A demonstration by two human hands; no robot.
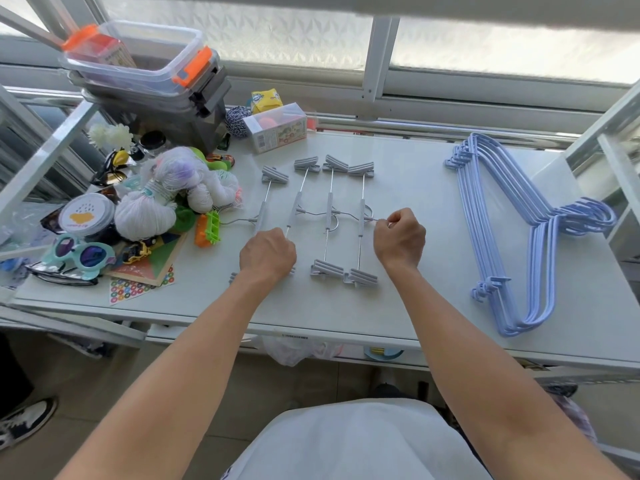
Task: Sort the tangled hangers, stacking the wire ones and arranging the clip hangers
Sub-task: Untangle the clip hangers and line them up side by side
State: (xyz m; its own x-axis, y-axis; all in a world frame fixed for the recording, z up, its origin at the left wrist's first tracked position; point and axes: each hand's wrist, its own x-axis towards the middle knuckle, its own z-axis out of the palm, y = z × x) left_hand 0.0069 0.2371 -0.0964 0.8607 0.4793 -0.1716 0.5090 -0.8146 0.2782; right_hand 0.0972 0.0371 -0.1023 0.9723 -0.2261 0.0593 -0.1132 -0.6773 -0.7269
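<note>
While the four clip hangers (329, 220) lie side by side on the counter (415, 306) at the centre of the frame, my right hand (400, 239) pinches the wire hook (375, 220) of the rightmost one between narrow, curled fingers (393, 221). My left hand (268, 256) sits fisted over the lower ends of the two leftmost hangers. Its fingers are tucked under and hidden, so I cannot tell whether they grip a clip or only press on it.

Handling notes, by judgement:
- Each clip hanger looks light and stiff: a thin metal rod, a ribbed grey sleeve at mid-bar and a plastic clip at each end.
- On the smooth counter they should slide readily, so steady one end before pulling.
- The hooks lie across the neighbouring bars and are likely to snag. Lift a hook clear instead of dragging it sideways.
- Best hold: the ribbed sleeve or the base of the hook. The bare rod is thin and likely slippery.

The blue wire hangers (502, 237) lie nested in one stack at the right of the frame, well apart. They appear coated, light and springy.
</note>
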